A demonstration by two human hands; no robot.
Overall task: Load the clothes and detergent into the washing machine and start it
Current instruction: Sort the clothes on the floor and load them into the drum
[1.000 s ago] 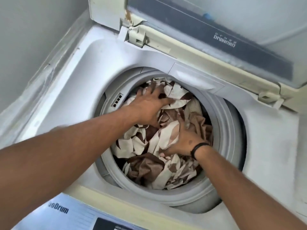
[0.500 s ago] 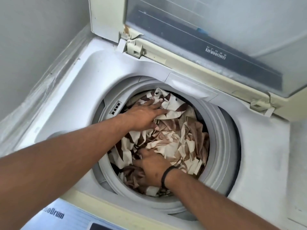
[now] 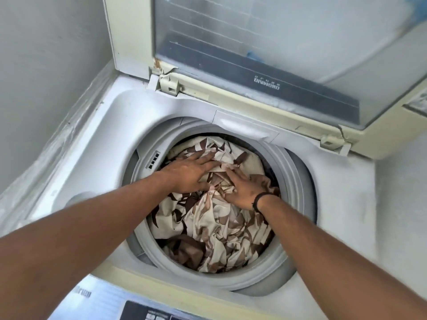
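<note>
Fingers of both my left hand [image 3: 188, 173] and right hand [image 3: 246, 190] lie spread flat, gripping nothing, on soft, light, crumpled patterned clothes [image 3: 217, 229] heaped in the washing machine [image 3: 342, 204] drum, best gathered by bunching folds.

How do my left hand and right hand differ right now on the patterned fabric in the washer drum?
The left hand lies farther back in the drum; the right hand sits nearer the drum's right side. The right wrist wears a black band; the left wrist is bare. Left fingers point right, right fingers point up-left. Both press flat on the brown-and-cream fabric.
</note>
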